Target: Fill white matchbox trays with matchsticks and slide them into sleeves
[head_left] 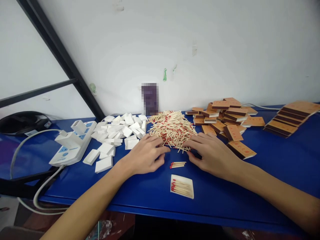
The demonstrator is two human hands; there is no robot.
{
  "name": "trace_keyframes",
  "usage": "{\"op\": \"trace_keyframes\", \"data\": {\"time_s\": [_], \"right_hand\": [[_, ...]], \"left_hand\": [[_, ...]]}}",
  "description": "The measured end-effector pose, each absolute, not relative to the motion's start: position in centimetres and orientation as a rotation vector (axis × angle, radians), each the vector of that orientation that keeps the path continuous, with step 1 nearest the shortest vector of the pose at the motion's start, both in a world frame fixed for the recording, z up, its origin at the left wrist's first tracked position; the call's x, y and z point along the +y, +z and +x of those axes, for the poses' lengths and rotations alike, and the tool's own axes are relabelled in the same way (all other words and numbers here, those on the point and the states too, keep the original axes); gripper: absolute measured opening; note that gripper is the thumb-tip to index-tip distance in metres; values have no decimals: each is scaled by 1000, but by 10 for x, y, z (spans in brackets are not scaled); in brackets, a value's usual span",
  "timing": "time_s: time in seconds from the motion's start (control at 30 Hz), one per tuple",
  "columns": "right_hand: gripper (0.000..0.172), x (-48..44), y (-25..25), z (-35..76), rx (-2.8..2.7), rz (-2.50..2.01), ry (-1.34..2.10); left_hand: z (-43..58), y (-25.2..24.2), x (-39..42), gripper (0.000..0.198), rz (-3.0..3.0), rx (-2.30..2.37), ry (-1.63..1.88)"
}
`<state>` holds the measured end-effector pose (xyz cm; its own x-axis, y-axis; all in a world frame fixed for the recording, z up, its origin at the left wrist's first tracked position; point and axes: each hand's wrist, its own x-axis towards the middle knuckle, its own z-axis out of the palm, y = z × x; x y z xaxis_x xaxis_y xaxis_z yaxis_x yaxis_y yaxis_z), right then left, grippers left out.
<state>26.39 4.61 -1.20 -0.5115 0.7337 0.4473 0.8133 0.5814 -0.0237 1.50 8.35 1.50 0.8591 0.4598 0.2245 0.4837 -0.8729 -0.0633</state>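
Note:
A heap of loose red-tipped matches lies between my two hands. At its near left edge, my left hand has bent fingers, with the index finger and thumb apart and no object visible in them. My right hand touches the heap's near right edge with its fingertips, thumb held apart from the index finger. A small row of matches lies on the blue table just in front of the hands. Closer to me is a white matchbox tray holding several matches, heads to the left.
White empty matchbox trays are piled on the left, beside a power strip with plugs and cables. Orange-brown matchbox sleeves lie on the right, with more stacked sleeves farther right. A blurred dark object stands against the wall.

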Motion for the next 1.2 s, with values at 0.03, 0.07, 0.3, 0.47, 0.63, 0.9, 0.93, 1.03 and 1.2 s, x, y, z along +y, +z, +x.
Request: {"op": "trace_keyframes", "data": {"time_s": [0.03, 0.07, 0.3, 0.47, 0.63, 0.9, 0.93, 1.03, 1.2], "right_hand": [[14, 46, -13, 263, -2403, -1212, -267], [16, 45, -14, 262, -2401, -1188, -275], [15, 45, -15, 260, -2442, -1235, -301], [17, 45, -13, 259, -2386, -1182, -252], [20, 37, -11, 255, -2435, -948, -39], [22, 31, -10, 251, -2522, -915, 251], [23, 31, -10, 251, -2516, -917, 266], [24, 32, -10, 251, -2478, -928, 283], [22, 36, -6, 240, -2451, -965, 273]], "left_hand": [[13, 15, 86, 28, -2856, -785, -330], [11, 16, 88, 27, -2804, -823, -348], [7, 19, 91, 22, -2780, -892, -316], [2, 29, 90, 18, -2832, -904, -190], [-7, 39, 92, 12, -2901, -984, -169], [-25, 43, 101, 15, -2929, -1040, -126], [-27, 43, 102, 16, -2937, -1045, -115], [-33, 45, 104, 15, -2986, -1027, -120], [-37, 50, 109, 7, -3001, -881, -361]]}}
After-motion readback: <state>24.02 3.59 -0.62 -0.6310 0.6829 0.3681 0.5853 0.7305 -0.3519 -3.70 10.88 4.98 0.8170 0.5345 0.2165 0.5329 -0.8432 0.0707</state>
